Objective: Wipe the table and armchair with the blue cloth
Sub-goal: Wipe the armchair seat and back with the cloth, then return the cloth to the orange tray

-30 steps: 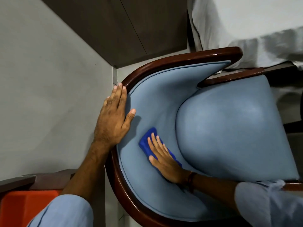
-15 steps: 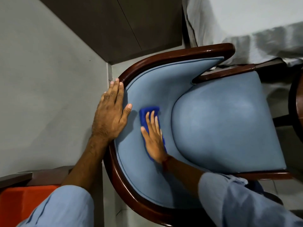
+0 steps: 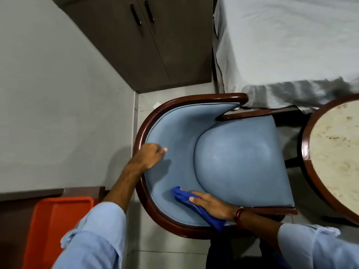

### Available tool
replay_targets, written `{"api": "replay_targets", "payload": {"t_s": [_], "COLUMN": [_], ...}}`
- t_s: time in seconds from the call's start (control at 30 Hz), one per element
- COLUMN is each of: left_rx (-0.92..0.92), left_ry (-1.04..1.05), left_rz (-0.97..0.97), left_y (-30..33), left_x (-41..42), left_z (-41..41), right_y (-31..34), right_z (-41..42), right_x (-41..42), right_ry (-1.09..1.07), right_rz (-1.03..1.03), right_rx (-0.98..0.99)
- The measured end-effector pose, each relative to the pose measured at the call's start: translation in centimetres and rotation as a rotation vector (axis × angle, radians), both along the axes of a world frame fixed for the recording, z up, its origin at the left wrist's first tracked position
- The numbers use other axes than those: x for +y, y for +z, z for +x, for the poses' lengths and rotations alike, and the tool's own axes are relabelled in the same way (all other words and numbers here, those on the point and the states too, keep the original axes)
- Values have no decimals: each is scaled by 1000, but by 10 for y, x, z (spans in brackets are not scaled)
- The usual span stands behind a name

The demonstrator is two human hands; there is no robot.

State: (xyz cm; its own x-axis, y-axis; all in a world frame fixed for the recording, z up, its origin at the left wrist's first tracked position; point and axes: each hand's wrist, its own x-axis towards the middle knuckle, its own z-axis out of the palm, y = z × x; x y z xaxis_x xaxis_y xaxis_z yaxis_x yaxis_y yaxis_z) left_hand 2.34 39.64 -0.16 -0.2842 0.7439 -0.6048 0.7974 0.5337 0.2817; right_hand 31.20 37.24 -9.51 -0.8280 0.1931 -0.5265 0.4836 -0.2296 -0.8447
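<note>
The armchair (image 3: 239, 160) has light blue padding and a dark curved wooden rim, seen from above. My right hand (image 3: 211, 205) presses the bunched blue cloth (image 3: 180, 194) against the inner backrest padding near the lower rim; the cloth trails under my palm toward the wrist. My left hand (image 3: 150, 157) grips the wooden rim on the chair's left side, fingers curled over it. The round table (image 3: 305, 150) with a pale marbled top and dark wooden edge stands at the right, partly cut off by the frame.
A bed with a white sheet (image 3: 281, 45) lies behind the chair. A brown cabinet (image 3: 147, 45) stands at the back, a grey wall (image 3: 58, 94) at the left. An orange tray (image 3: 56, 226) sits at lower left on a dark surface.
My right hand has slid the cloth down along the backrest toward the lower side of the chair. My left hand went from lying flat to curling over the rim. The view pulled back.
</note>
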Motion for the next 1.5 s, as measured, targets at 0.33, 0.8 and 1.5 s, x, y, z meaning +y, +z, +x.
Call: {"api": "replay_targets", "payload": {"t_s": [0.33,0.8,1.5], "left_rx": [-426,-426,351], "left_ry": [641,1108,1629], "left_rz": [16,1071,113], "left_y": [71,163,59], "left_x": [-20,-199,-406], "left_z": [60,2,-41], "right_y": [78,172,119], "right_z": [-24,-166,-395], "right_x": [43,55,-192], "right_ry": [-189,-302,496], "right_rz": [115,-763,680], "right_rx": [209,367,91]}}
